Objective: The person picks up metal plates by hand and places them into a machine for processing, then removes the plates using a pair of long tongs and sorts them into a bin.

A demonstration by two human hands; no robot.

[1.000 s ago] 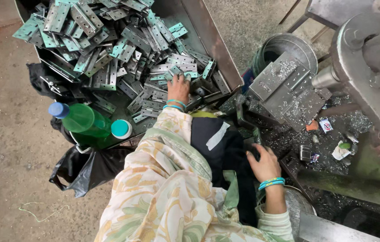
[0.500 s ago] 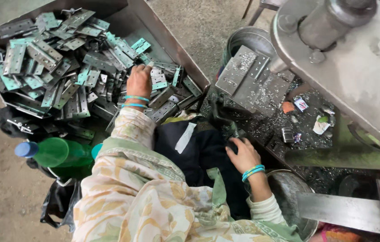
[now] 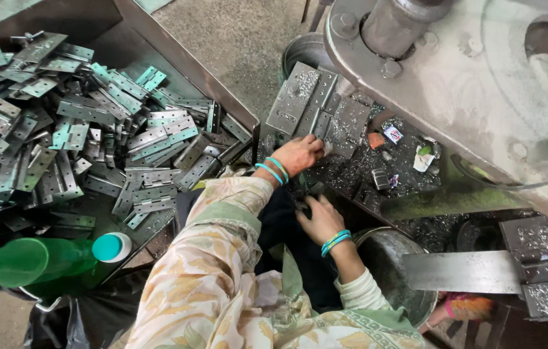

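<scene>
A: Start nearest. What sits closest to the person?

B: A green plastic bottle (image 3: 34,258) with a teal cap, lying on its side at the lower left, just beside a black bag. On the lower right, a round metal pail (image 3: 397,271) under a flat steel plate (image 3: 461,271).

A: And the hands?

B: The right hand (image 3: 321,218) rests palm down on the dark table (image 3: 409,178), just above the pail. Its fingers curl over something small and dark; I cannot tell whether the grip holds anything. The left hand (image 3: 298,155) reaches further, fingertips touching the lower edge of the grey metal plates (image 3: 309,103) propped by the machine. Its grip looks narrow, pinching at a plate's edge, though what it holds is hidden.

A: Further out?

B: The big bin of hinges (image 3: 93,136) on the left, heaped loosely, and the heavy machine body (image 3: 468,77) at upper right.

A: What could go wrong here?

B: My judgement: the table is strewn with metal shavings (image 3: 351,171), and both hands are bare, so a sliding palm could get cut. The stamped plates have sharp edges, and they lean rather than lie flat, so a tug on one might tip the others onto the fingers. The loose sleeve (image 3: 222,226) near the machine could also snag.
</scene>
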